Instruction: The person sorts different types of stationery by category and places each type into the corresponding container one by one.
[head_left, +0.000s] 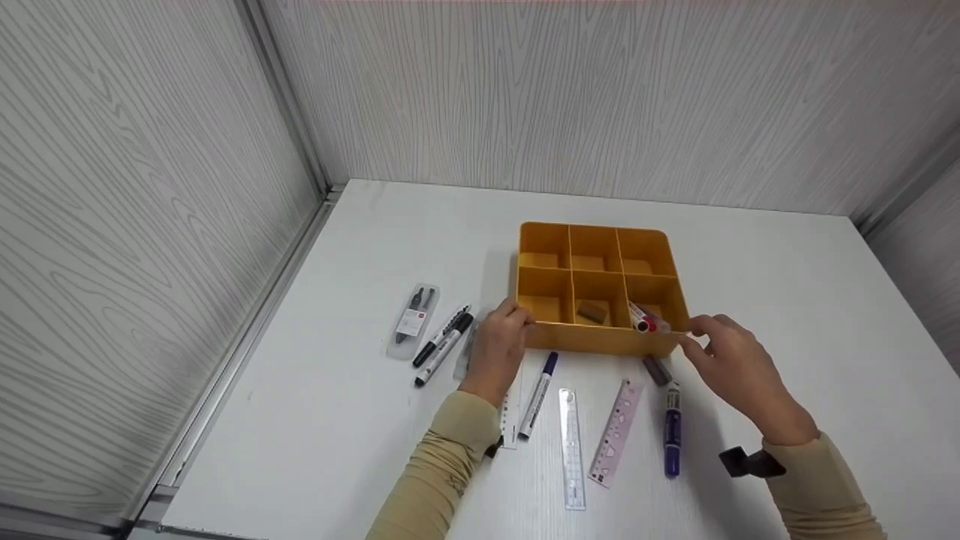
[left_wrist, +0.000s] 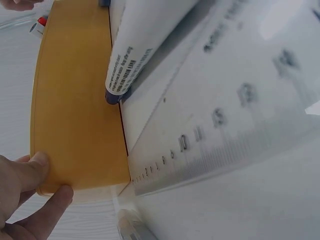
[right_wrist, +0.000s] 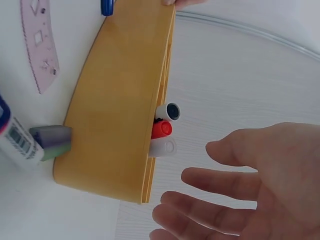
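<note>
A yellow-orange organizer box (head_left: 592,339) with several compartments stands on the white table. My left hand (head_left: 497,351) pinches its near left corner, thumb (left_wrist: 39,167) on the front wall. At the near right corner is my right hand (head_left: 739,369); the right wrist view shows its fingers (right_wrist: 220,182) spread and apart from the wall. Pens or markers (head_left: 646,321) lie in the near right compartment, their red, white and clear ends (right_wrist: 161,129) poking above the rim. A brownish block (head_left: 592,312) lies in the near middle compartment.
Before the box lie a white marker with purple cap (head_left: 538,397), a clear ruler (head_left: 571,450), a pink ruler (head_left: 616,435), a purple marker (head_left: 673,435) and a dark block (head_left: 658,370). Leftward are black-and-white markers (head_left: 444,349) and a compass case (head_left: 412,322). Another ruler (head_left: 510,420) is partly behind my left arm.
</note>
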